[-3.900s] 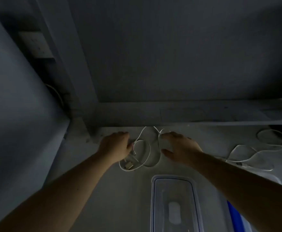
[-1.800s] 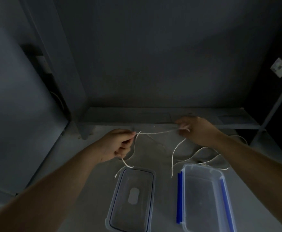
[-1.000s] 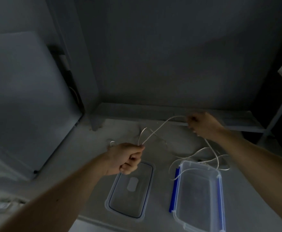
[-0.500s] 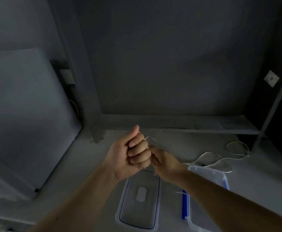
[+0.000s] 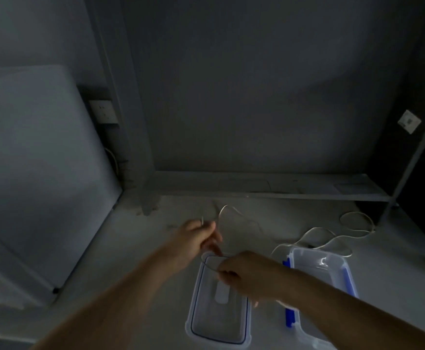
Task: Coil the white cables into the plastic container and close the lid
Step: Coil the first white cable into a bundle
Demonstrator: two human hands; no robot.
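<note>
Cable [image 5: 241, 217]: pinched by left hand [image 5: 193, 238] and right hand [image 5: 246, 274], both closed; looping it for coiling
Container [image 5: 322, 263]: open, awaiting coil; lid [image 5: 219, 299] beside

A single head-worn wide-angle camera looked forward and down from above the person's forearms, close over the table [image 5: 130, 248]. It faced the wall [image 5: 256, 97] at 12 o'clock; no second view overlapped it.
</note>
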